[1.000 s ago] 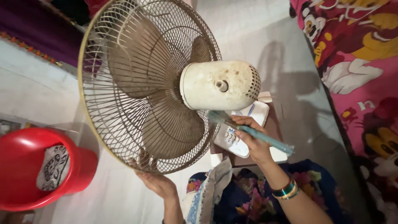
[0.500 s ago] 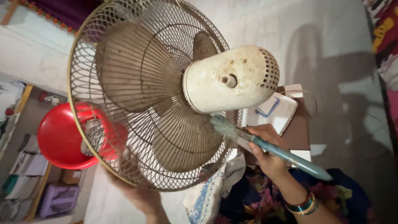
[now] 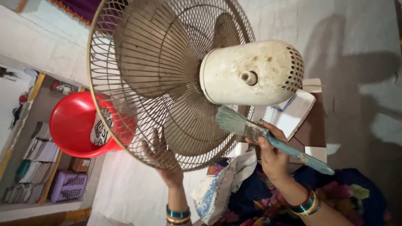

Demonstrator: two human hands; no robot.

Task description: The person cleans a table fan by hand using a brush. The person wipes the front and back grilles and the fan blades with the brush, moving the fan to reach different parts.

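teal paintbrush (image 3: 268, 136) in right hand (image 3: 273, 157) grip, left hand (image 3: 161, 157) splayed under fan guard (image 3: 138, 83)

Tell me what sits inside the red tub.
A patterned black-and-white cloth lies inside the red tub. The fan's wire guard crosses in front of the tub's right side, so that part of the inside and the rest of the cloth cannot be made out.
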